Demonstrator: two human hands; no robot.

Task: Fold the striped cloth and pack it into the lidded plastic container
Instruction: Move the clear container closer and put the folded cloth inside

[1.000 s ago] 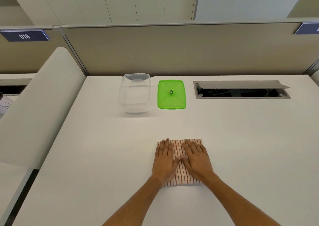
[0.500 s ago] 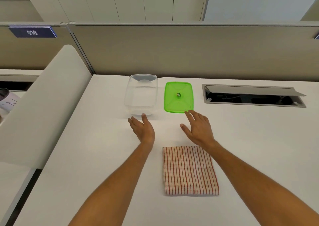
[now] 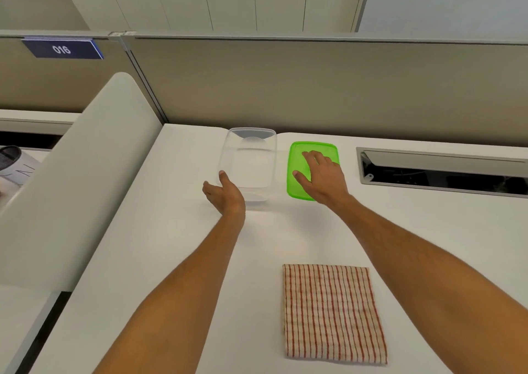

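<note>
Fingers (image 3: pixel 314 158) of our right hand (image 3: pixel 323 178) lie spread flat on the bright green rectangular plastic lid (image 3: pixel 297 171), gripping nothing. Our left hand (image 3: pixel 225 192) is open, thumb up, at the near left corner of the clear rectangular plastic container (image 3: pixel 251 159); we cannot tell whether it touches. Just beside the lid, the container stands uncovered. Folded into a rectangle, the red-and-white striped cloth (image 3: pixel 333 312) lies on the white tabletop (image 3: pixel 160 245), well apart from both hands.
</note>
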